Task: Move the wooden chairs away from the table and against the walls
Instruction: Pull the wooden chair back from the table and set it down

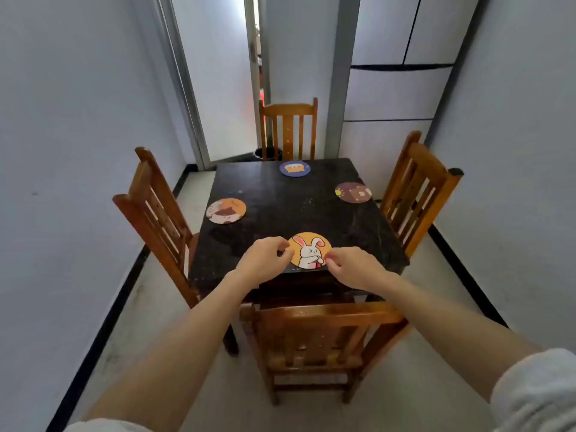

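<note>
Table point(299, 210): I am seeing four chairs tucked in, none moved yet: near chair point(321, 335) at 6 o'clock, left chair point(156, 213) at 9, far chair point(288, 126) at 12, right chair point(417, 188) at 3.

Left hand point(263, 260), right hand point(352, 268): both are reaching over the near chair, fingers curled and pinching opposite edges of the rabbit mat point(308, 249).

Risk: I am judging the side walls close, so a swung chair may be scraping paint or jolting the table and sliding the other mats.
</note>
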